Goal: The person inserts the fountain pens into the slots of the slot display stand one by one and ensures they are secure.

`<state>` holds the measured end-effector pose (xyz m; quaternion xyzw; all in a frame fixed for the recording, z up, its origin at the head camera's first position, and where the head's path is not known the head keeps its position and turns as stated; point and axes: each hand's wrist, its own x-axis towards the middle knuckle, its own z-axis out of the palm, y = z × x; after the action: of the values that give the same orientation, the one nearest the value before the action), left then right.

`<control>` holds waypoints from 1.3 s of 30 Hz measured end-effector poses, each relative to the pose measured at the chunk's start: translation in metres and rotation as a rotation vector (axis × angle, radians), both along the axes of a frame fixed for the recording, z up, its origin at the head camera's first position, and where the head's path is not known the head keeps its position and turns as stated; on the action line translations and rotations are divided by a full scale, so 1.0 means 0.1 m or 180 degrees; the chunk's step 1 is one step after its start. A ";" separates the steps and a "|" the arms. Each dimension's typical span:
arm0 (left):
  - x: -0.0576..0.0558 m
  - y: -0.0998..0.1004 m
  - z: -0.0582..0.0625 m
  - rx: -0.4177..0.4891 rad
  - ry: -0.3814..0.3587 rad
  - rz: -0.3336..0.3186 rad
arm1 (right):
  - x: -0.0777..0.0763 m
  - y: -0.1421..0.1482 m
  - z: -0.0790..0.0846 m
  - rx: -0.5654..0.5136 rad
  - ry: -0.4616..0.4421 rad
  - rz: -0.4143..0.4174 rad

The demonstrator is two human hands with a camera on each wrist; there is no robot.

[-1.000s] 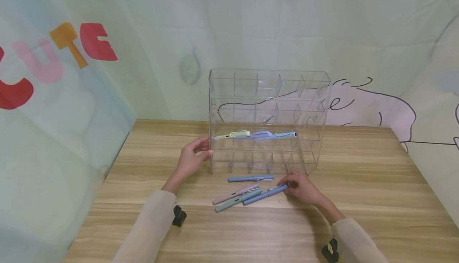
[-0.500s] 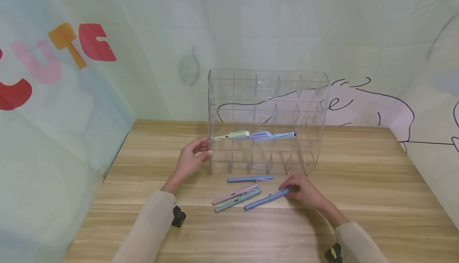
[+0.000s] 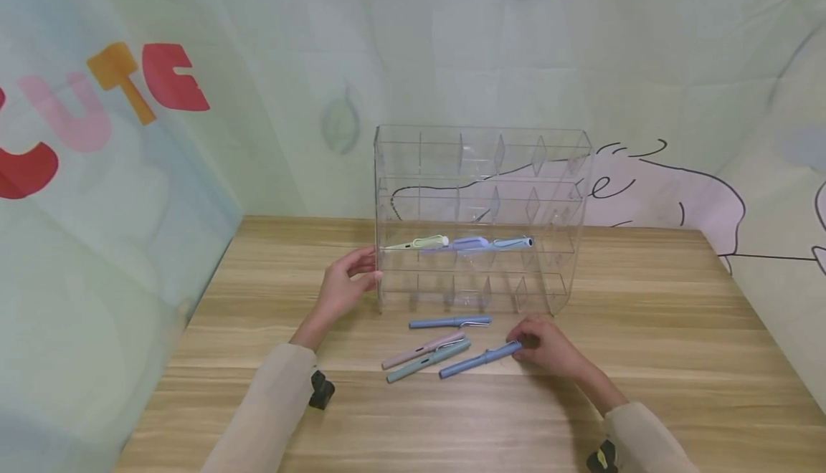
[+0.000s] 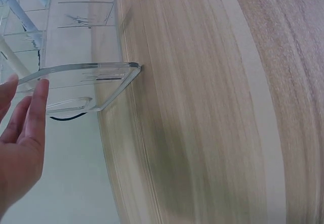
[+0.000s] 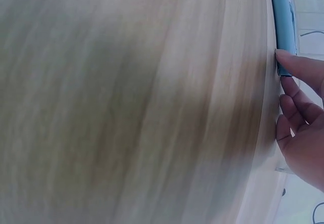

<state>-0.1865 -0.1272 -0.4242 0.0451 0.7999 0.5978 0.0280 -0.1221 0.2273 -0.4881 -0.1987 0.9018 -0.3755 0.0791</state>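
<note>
A clear acrylic rack point(image 3: 480, 261) with several divided tiers stands on the table. My left hand point(image 3: 345, 283) touches its left side, fingers nearly straight; in the left wrist view the left hand point(image 4: 25, 143) lies along the rack's edge point(image 4: 86, 67). On the right, my right hand point(image 3: 545, 344) pinches the clip end of a blue pen point(image 3: 479, 360) that lies slanted on the table. The right wrist view has the thumb on this blue pen point(image 5: 284, 27) and a fingertip at its end. Beside it lie a green pen point(image 3: 426, 362), a pink pen point(image 3: 416, 351) and another blue pen point(image 3: 445, 322).
A pale yellow pen point(image 3: 426, 242), a purple pen point(image 3: 471, 244) and a light blue pen point(image 3: 510, 243) lie across one of the rack's tiers. Printed cloth point(image 3: 290, 100) hangs behind the wooden table point(image 3: 645, 315) and along its left side.
The right hand has drawn the lower blue pen slightly down and right, apart from the green pen. It then shifted slightly toward the pen's end. The left hand stays at the rack.
</note>
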 end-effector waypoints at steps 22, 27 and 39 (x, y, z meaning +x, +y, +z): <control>-0.02 0.00 0.02 0.0034 -0.0005 -0.0029 | 0.01 0.03 0.00 -0.0004 0.0082 0.0110; -0.02 0.01 0.02 0.0038 -0.0038 -0.0021 | 0.02 0.02 0.01 0.0021 0.0044 0.0083; -0.01 0.00 0.01 0.0061 -0.0018 -0.0030 | 0.03 0.03 -0.01 -0.0156 -0.0212 0.0051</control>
<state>-0.1871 -0.1272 -0.4231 0.0474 0.7938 0.6054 0.0327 -0.1188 0.2303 -0.4891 -0.1952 0.8876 -0.4033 0.1072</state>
